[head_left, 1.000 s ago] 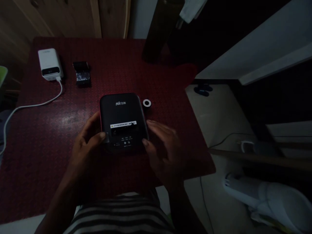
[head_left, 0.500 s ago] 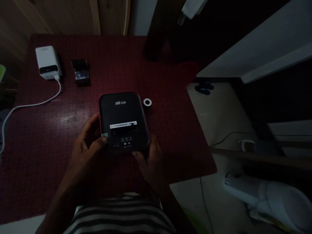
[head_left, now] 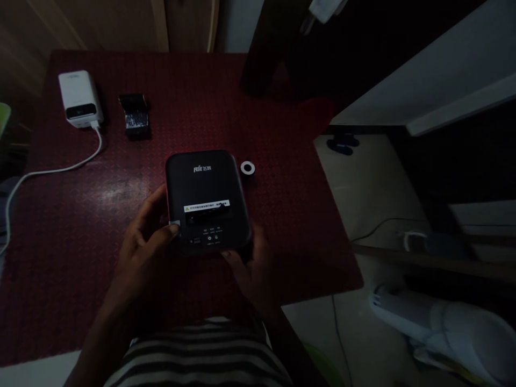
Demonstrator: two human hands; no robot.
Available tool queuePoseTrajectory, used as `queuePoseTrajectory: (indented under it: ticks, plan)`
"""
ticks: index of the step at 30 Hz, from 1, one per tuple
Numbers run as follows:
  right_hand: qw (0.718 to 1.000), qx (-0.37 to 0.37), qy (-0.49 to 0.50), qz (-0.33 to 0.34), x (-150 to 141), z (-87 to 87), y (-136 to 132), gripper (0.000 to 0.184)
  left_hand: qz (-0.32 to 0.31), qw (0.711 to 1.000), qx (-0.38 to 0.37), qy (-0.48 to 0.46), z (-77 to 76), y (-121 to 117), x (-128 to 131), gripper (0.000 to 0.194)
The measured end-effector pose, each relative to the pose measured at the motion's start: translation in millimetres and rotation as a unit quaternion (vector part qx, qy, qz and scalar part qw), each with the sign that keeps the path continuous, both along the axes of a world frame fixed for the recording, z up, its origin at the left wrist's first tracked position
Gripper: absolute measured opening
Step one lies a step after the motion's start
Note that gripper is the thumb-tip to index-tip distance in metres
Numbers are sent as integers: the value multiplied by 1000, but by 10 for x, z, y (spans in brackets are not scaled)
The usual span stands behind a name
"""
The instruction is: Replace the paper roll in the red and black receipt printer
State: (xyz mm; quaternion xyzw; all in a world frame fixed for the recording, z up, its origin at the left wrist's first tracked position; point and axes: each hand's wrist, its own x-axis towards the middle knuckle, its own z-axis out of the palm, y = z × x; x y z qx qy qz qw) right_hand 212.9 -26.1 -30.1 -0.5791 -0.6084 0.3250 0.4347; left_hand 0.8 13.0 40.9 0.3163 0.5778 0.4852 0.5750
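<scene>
A black receipt printer [head_left: 207, 185] with a white brand mark, a warning strip above its slot and small buttons sits near the middle of the red table. My left hand [head_left: 145, 236] is closed around its left side, thumb on the front left corner beside a small silvery patch. At the front right corner, my right hand [head_left: 253, 263] grips the edge, its thumb against the front; the other fingers are partly hidden. Just right of the printer lies a small white roll with a dark centre [head_left: 252, 169].
On the red table [head_left: 290, 215], a white power bank [head_left: 78, 94] at the back left has a white cable [head_left: 60, 171] plugged in. Beside it lies a curled dark strip with a pale printed part [head_left: 136, 119]. A dark post [head_left: 260, 70] rises at the back.
The whole view has shifted slightly. Both hands keep their hold on the printer, which stays in about the same place on the table.
</scene>
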Motion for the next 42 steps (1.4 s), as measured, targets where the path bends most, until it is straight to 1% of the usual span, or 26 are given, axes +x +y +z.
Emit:
queuePoseTrajectory:
  ticks: [5,9,12,15,17,20,22,27,33,35,37,38,39,40,41,42]
  plan:
    - [1000,-3,-1,-12,10,-60,-11,70,1,1000,-1,5,-3,5,17,63]
    - [1000,-17,-20,-13,14,-58,-11,71,2,1000,10,2,-11,15,26,65]
    - [999,-12,-27,-12,1,-28,-4,69,4,1000,5,9,-50,19,16,66]
    - [1000,-10,-25,-5,-12,-23,-1,67,-5,1000,17,-11,-101,16,1,67]
    - [1000,-6,-17,-5,-11,-54,-3,72,-11,999,17,-27,-124,12,-8,68]
    - [1000,2,15,-19,6,-126,6,86,-14,999,16,-35,-137,10,-25,69]
    - [999,-4,38,-16,18,-148,35,90,-20,999,24,-38,-141,12,-40,69]
    - [999,-30,40,11,37,-66,158,85,-31,999,29,-33,-183,11,-78,73]
    - [999,-26,-22,25,169,-14,179,75,-36,998,31,-39,-207,-5,-98,73]
    - [999,-20,-39,13,238,73,189,76,-35,998,28,-33,-194,-6,-103,72]
    - [997,10,-74,-28,278,261,244,72,-35,999,30,-25,-181,-4,-106,71]
    - [993,35,-101,-51,278,387,297,65,-36,999,32,-23,-176,-2,-106,71]
    - [987,61,-133,-68,262,524,370,53,-37,999,33,-21,-173,1,-106,70]
    - [980,87,-167,-65,229,660,463,40,-38,999,34,-19,-172,3,-105,70]
    - [973,112,-196,-36,182,784,574,30,-39,999,34,-16,-174,5,-104,71]
    - [968,126,-218,21,122,887,700,26,-38,999,35,-14,-178,6,-103,71]
